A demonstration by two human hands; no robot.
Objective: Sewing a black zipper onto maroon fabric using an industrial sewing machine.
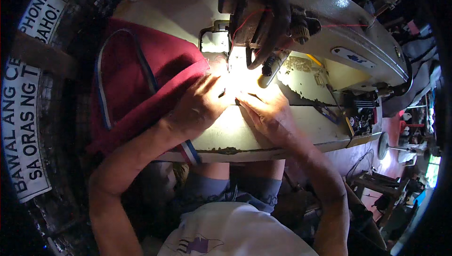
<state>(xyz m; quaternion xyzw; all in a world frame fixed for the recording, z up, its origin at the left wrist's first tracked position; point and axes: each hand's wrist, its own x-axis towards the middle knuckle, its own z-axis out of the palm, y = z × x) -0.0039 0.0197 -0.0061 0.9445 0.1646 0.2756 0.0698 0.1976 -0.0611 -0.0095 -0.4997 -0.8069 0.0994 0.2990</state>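
Observation:
Beneath the sewing machine head (261, 25), both my hands meet in a bright pool of lamplight. My left hand (202, 103) curls at the edge of a folded maroon cloth (122, 100), apparently gripping it. My right hand (268, 112) has its fingers pressed together near the needle area; glare hides what they hold. A striped ribbon (190, 152) in blue, white and red loops over the cloth and hangs off the front edge of the cream table (301, 140).
Scissors (327, 115) and a box of small metal parts (362, 119) lie at right on the table. Large white signs (21, 138) stand along the left. Cluttered equipment (386, 185) and a stand (383, 145) are beyond the table at right. My lap is below.

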